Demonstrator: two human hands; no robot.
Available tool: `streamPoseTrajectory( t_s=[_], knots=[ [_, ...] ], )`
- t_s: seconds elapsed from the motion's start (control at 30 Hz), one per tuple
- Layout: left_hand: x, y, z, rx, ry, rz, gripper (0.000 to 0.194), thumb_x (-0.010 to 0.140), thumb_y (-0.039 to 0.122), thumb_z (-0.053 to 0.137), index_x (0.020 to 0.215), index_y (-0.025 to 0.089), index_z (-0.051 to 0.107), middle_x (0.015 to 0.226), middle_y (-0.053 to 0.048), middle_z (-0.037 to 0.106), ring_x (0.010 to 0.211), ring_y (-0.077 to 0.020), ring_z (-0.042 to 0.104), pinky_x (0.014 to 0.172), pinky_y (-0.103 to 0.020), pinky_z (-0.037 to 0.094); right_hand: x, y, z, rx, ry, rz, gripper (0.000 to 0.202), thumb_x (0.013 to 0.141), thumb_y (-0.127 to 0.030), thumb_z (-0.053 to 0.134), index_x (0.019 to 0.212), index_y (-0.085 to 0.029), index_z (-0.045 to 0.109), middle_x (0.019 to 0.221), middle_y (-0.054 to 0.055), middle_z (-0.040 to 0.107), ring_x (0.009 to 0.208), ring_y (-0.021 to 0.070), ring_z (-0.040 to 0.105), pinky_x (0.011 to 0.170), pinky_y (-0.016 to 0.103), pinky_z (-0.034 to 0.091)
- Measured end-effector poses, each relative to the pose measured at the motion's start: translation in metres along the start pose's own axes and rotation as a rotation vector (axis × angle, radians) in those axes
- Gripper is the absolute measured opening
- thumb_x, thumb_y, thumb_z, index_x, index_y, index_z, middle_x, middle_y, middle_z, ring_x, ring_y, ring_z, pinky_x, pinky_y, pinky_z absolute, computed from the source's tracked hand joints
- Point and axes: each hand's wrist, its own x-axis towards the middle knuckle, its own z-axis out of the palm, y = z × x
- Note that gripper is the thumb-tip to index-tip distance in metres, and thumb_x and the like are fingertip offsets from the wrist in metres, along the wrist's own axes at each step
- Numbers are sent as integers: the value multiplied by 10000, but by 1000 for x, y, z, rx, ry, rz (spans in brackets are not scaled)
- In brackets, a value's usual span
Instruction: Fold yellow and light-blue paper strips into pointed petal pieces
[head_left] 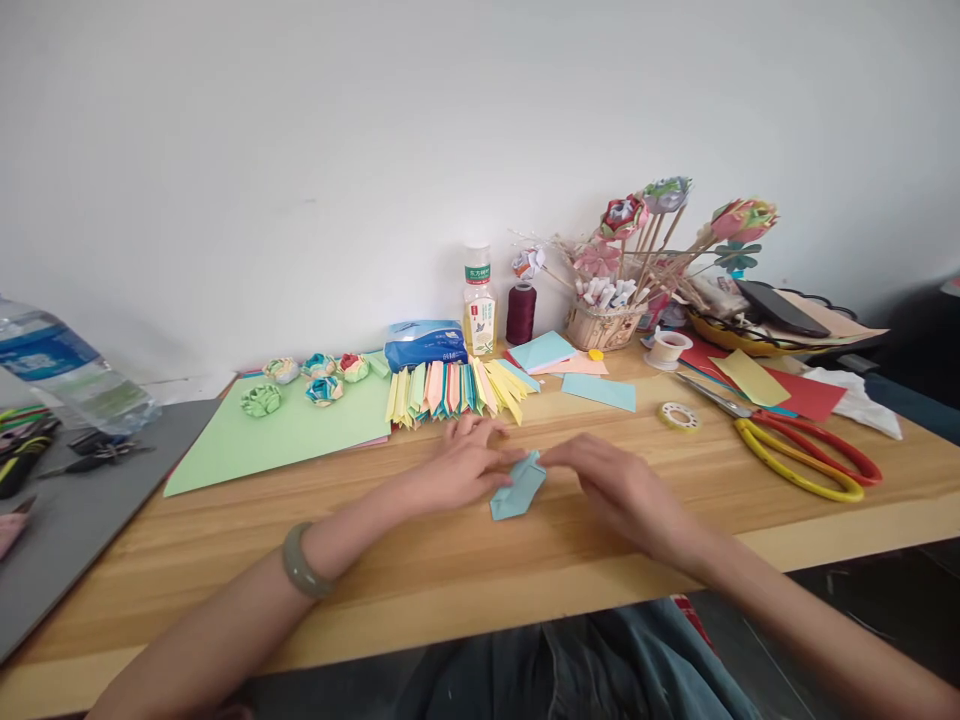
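A small folded light-blue paper (517, 488) lies on the wooden table (420, 570) between my hands. My left hand (469, 465) rests at its left side, fingers apart, with fingertips touching the paper's upper left edge. At the paper's upper right corner is my right hand (619, 488), its index finger reaching out to the edge and its other fingers curled beneath, partly hidden. Just behind my left hand stands a row of folded paper strips (442, 390) in yellow, green, pink and blue.
Red-and-yellow scissors (806, 455) and a tape roll (679, 416) lie at the right. Paper flowers (322, 390) sit on green sheets (247, 450) at the left. Behind are a drink bottle (480, 300), thread spool (520, 314) and flower basket (600, 325).
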Motion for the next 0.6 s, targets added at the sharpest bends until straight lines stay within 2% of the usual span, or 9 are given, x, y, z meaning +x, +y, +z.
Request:
streamPoseTrajectory(
  t_s=[0.07, 0.17, 0.2, 0.27, 0.33, 0.4, 0.5, 0.6],
  knots=[
    [6, -2, -4, -28, -30, 23, 332, 859, 366, 592, 1190, 364, 574, 1265, -21, 466, 1115, -259, 378, 953, -449, 324, 1, 21, 0, -36, -42, -24, 469, 787, 12, 322, 1143, -189, 554, 1084, 80, 634, 1005, 198, 564, 834, 364, 479],
    [12, 0, -6, -23, 48, -47, 475, 768, 374, 700, 1208, 253, 569, 1222, -52, 510, 1120, -274, 375, 965, -446, 322, 0, 34, 7, -148, -113, -86, 465, 805, -3, 341, 1184, -176, 547, 1127, 98, 618, 1036, 220, 550, 869, 403, 470],
    [11, 1, -6, -11, 91, -68, 458, 752, 347, 720, 1172, 216, 592, 1193, -61, 532, 1107, -273, 384, 960, -437, 329, -2, 34, 9, -198, -126, -96, 432, 827, -20, 348, 1177, -167, 555, 1110, 105, 623, 1010, 227, 557, 854, 409, 475],
    [6, 4, -4, -4, 150, -59, 266, 778, 258, 700, 1029, 183, 655, 1085, -54, 592, 1057, -250, 423, 932, -399, 355, -7, 30, 12, -292, -139, -108, 355, 878, -72, 358, 1151, -150, 570, 1044, 116, 633, 932, 236, 568, 802, 410, 486],
    [-4, 9, -2, -43, 137, 4, 86, 842, 166, 610, 888, 191, 678, 922, -21, 645, 971, -210, 476, 875, -347, 389, -14, 25, 13, -358, -134, -115, 308, 912, -115, 356, 1123, -140, 578, 974, 116, 631, 860, 233, 564, 746, 393, 488],
    [-14, 14, 0, -106, 103, 25, 121, 855, 122, 574, 848, 194, 671, 840, 1, 667, 876, -186, 513, 808, -315, 414, -19, 22, 13, -391, -122, -114, 282, 928, -139, 357, 1103, -132, 578, 934, 114, 621, 827, 228, 552, 715, 376, 480],
    [-24, 22, 1, -175, 139, -90, 107, 843, 108, 566, 851, 182, 643, 850, -12, 662, 853, -187, 546, 762, -305, 430, -21, 22, 13, -404, -93, -113, 251, 938, -169, 365, 1061, -133, 581, 884, 102, 612, 799, 220, 540, 696, 358, 462],
    [-26, 27, -2, -282, 166, -255, 192, 824, 34, 481, 834, 185, 600, 852, -8, 641, 841, -170, 578, 759, -291, 440, -18, 23, 12, -380, -64, -94, 230, 943, -189, 361, 976, -148, 585, 828, 83, 607, 763, 208, 533, 668, 338, 446]
  ],
)
